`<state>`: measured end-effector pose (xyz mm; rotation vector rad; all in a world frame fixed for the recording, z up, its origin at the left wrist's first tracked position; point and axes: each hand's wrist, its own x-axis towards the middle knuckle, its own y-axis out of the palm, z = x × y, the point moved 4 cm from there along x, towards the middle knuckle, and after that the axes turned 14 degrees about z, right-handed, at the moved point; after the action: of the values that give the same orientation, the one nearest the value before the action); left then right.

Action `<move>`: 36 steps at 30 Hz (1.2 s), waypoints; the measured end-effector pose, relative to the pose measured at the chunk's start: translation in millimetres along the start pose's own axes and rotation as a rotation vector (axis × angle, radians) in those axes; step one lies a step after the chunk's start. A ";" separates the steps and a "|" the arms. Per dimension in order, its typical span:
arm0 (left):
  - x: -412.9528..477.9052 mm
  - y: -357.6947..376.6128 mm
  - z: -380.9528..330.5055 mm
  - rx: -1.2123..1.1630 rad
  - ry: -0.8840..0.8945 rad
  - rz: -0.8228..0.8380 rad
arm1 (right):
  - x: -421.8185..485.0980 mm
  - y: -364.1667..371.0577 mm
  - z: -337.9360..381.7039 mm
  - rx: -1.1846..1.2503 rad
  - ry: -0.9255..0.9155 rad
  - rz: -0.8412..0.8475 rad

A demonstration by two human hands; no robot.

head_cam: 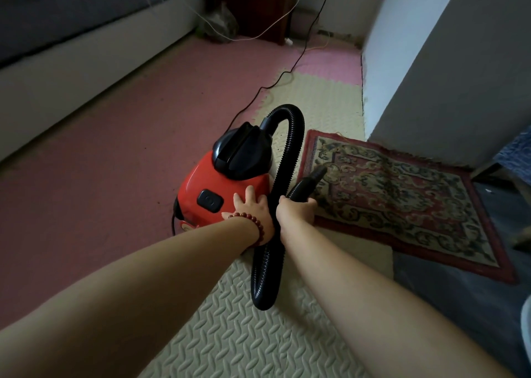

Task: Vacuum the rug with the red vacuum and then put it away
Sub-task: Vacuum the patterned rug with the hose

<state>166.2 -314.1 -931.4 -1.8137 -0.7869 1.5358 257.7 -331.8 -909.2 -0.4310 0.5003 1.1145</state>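
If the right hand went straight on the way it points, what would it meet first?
The rug. The right hand grips the nozzle, which aims forward and right over the rug's left edge; its tip would likely touch there first, though its height is unclear.

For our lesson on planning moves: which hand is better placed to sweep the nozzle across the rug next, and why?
The right hand: it grips the nozzle, whose tip points at the rug. The left hand rests on the red vacuum.

Bare arms [149, 274], red bead bracelet [254, 220]
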 end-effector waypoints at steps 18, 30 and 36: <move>-37.3 -15.4 7.8 -0.233 -0.152 0.115 | -3.6 17.4 0.6 -0.078 0.004 0.019; -38.5 -20.2 22.2 -0.301 -0.037 -0.035 | 7.1 21.6 -8.1 -0.055 0.025 -0.020; -33.8 -12.6 20.7 -0.223 -0.028 -0.046 | 8.2 22.9 -8.8 -0.036 0.036 -0.026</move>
<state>140.3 -330.7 -903.3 -1.9201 -1.0422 1.4963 238.1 -322.0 -922.9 -0.4889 0.5057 1.0940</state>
